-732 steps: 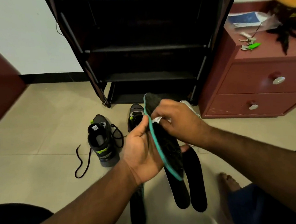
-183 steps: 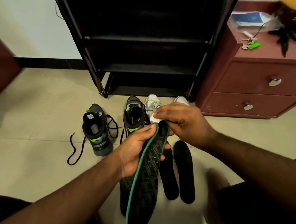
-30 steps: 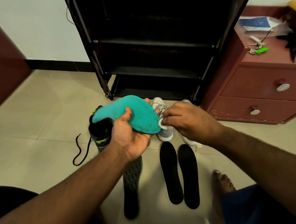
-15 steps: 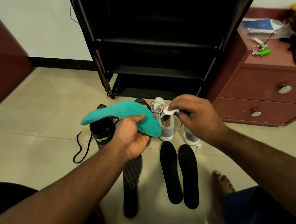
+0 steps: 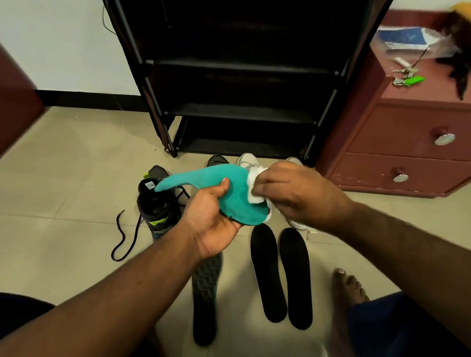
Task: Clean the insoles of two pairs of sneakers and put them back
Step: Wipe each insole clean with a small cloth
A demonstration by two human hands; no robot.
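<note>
My left hand [image 5: 215, 221] grips a teal insole [image 5: 229, 189], teal underside up, held crosswise above the shoes. My right hand [image 5: 293, 194] presses a small white wipe [image 5: 252, 187] against the insole's right end. On the floor lie a dark patterned insole [image 5: 207, 293] and two plain black insoles [image 5: 267, 273] [image 5: 295, 276] side by side. A black sneaker with green accents [image 5: 154, 205] stands at the left with its lace trailing. Its partner [image 5: 218, 160] and a pair of white sneakers [image 5: 248, 162] are mostly hidden behind the insole and my hands.
A black shoe rack [image 5: 244, 75] stands straight ahead against the wall. A maroon drawer unit [image 5: 419, 142] at the right carries keys and a plastic bag. My bare right foot [image 5: 346, 295] rests beside the black insoles. Beige floor tiles stretch to the left.
My right hand has come down from above the white sneakers and now holds the wipe against the teal insole. The left hand keeps the insole turned teal side up.
</note>
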